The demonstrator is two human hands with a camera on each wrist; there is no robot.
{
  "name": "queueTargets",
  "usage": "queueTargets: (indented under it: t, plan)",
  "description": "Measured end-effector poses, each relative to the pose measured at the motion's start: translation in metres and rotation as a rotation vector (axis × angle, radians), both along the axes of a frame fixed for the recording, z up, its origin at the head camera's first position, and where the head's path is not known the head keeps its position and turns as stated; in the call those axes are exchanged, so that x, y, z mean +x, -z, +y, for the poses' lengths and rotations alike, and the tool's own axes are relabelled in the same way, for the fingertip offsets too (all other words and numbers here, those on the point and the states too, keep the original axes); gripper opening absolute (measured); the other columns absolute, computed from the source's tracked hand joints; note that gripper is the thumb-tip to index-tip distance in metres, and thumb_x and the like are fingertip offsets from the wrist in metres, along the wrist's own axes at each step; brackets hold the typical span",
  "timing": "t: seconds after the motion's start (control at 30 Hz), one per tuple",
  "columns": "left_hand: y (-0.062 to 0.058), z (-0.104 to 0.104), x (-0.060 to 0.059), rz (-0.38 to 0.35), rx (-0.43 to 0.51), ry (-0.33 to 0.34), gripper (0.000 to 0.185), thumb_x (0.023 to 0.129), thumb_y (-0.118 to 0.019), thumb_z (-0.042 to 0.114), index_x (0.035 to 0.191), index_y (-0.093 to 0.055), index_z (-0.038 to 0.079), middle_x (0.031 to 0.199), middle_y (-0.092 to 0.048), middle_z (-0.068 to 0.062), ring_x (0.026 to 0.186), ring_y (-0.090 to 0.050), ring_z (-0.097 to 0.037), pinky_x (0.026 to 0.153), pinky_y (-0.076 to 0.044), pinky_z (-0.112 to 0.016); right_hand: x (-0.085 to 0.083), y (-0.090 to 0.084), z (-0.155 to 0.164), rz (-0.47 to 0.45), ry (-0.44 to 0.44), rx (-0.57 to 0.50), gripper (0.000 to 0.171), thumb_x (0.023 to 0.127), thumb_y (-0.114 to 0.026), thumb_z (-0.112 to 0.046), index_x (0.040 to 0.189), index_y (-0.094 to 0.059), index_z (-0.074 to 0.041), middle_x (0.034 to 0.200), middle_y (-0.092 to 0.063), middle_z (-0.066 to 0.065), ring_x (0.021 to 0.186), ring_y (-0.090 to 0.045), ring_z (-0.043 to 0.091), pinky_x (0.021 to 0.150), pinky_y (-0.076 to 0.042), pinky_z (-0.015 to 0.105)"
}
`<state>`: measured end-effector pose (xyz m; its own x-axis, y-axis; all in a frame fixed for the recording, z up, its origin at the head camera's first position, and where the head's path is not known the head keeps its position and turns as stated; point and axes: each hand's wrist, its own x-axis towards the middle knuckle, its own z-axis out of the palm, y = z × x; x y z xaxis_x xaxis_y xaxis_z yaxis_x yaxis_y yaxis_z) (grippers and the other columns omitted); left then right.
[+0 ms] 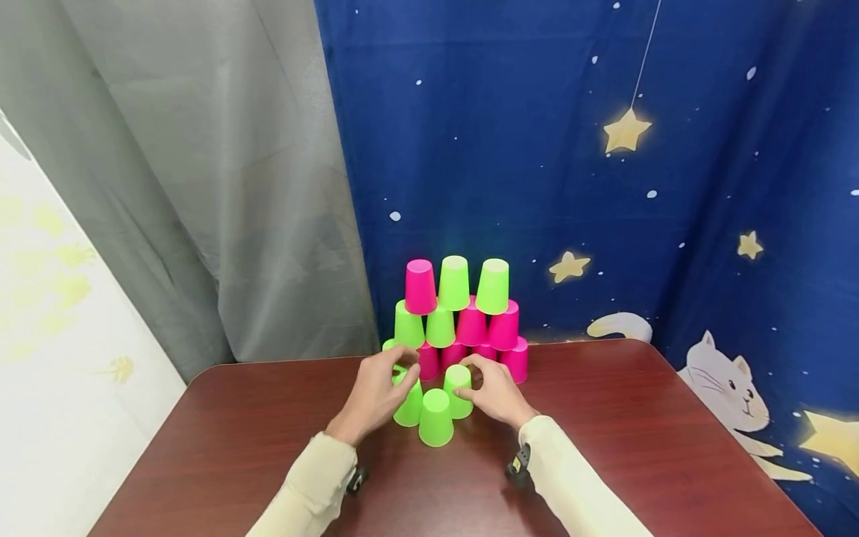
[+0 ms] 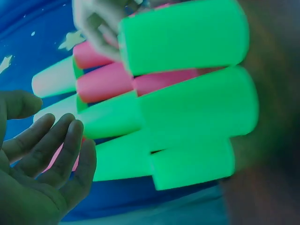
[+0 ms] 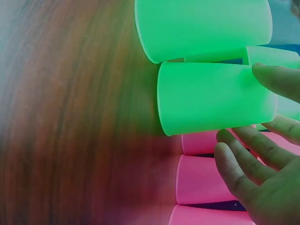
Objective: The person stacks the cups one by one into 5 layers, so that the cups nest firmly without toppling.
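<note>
My right hand is at the right-hand green cup of three upside-down cups in front. Its thumb lies on the near side of that cup, with the fingers round the far side. Above and behind the left-hand green cup is my left hand, its fingers spread and holding nothing. A third green cup stands between them, nearer to me. Behind the hands rises a stack of upside-down green and pink cups, with a pink cup at its top left.
The stack has three tiers, close to the far edge of the brown table. Its top tier also bears two green cups, one in the middle and one at the right. Grey and blue curtains hang behind the table.
</note>
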<state>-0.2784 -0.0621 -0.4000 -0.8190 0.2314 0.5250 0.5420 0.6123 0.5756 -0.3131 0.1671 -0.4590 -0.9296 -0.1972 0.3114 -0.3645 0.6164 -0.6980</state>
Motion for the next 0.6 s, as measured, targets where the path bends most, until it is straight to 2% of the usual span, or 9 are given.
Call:
queueTargets:
  t: [0.13, 0.23, 0.4, 0.6]
  plan:
    - [0.019, 0.000, 0.016, -0.043, 0.044, 0.014, 0.014, 0.091, -0.071, 0.010, 0.104, -0.072, 0.014, 0.096, -0.075, 0.003, 0.093, -0.072, -0.013, 0.084, -0.061, -0.036, 0.001, -0.007, 0.003, -0.007, -0.004, -0.014, 0.038, 0.076, -0.086, -0.013, 0.110, -0.068, -0.011, 0.098, -0.072, 0.003, 0.086, -0.069, 0.017, 0.083, -0.060, 0.045]
    - [0.029, 0.002, 0.023, -0.070, 0.050, 0.020, 0.017, 0.091, -0.071, 0.010, 0.108, -0.071, 0.014, 0.102, -0.074, 0.001, 0.097, -0.073, -0.017, 0.087, -0.061, -0.040, 0.003, -0.014, 0.007, -0.008, 0.008, -0.017, 0.039, 0.076, -0.087, -0.013, 0.110, -0.068, -0.011, 0.099, -0.072, 0.004, 0.088, -0.069, 0.018, 0.086, -0.059, 0.048]
    - [0.036, 0.007, 0.025, -0.059, 0.013, 0.013, 0.022, 0.090, -0.072, 0.012, 0.113, -0.069, 0.011, 0.108, -0.074, -0.001, 0.103, -0.071, -0.019, 0.089, -0.060, -0.040, 0.004, -0.023, 0.012, -0.003, 0.027, 0.014, 0.040, 0.076, -0.087, -0.014, 0.111, -0.068, -0.011, 0.102, -0.072, 0.004, 0.091, -0.068, 0.020, 0.087, -0.058, 0.046]
    - [0.042, 0.011, 0.025, 0.003, -0.046, 0.005, 0.028, 0.089, -0.073, 0.013, 0.115, -0.068, 0.006, 0.109, -0.074, -0.006, 0.102, -0.071, -0.021, 0.090, -0.058, -0.039, 0.004, -0.036, 0.016, 0.005, 0.012, 0.032, 0.041, 0.078, -0.086, -0.015, 0.114, -0.066, -0.011, 0.106, -0.071, 0.005, 0.093, -0.069, 0.019, 0.086, -0.059, 0.042]
